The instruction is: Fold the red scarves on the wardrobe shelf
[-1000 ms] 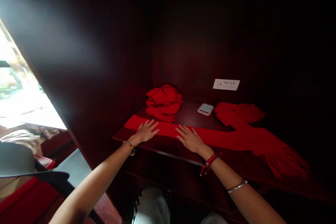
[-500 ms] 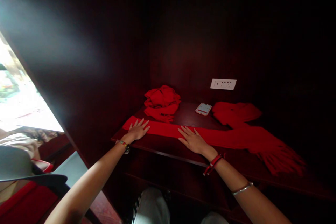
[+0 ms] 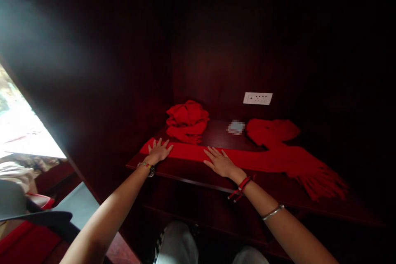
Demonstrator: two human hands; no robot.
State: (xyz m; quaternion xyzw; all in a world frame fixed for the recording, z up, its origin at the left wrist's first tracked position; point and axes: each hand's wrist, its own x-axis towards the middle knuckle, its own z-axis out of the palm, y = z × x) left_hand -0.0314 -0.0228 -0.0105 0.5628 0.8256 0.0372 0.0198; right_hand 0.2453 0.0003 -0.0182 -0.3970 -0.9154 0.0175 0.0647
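A long red scarf [image 3: 185, 151] lies folded in a narrow strip along the front of a dark wooden desk [image 3: 213, 175]. Its fringed end spreads out at the right, and a looser bunched part rests behind that. My left hand [image 3: 158, 151] presses flat near the strip's left end, fingers spread. Farther right, my right hand [image 3: 222, 162] also lies flat on the strip with its fingers stretched out. Behind my left hand sits a crumpled pile of red fringed scarves [image 3: 188, 120].
A phone [image 3: 236, 127], blurred out, lies at the back of the desk. Above it is a white socket panel [image 3: 258, 98] on the wall. A dark partition [image 3: 102, 74] rises at the left. Beyond it are a grey chair [image 3: 18, 202] and part of a person in light clothing.
Both hands stay flat on the scarf in nearly the same places. The whole view has shifted slightly, so things appear a little farther left.
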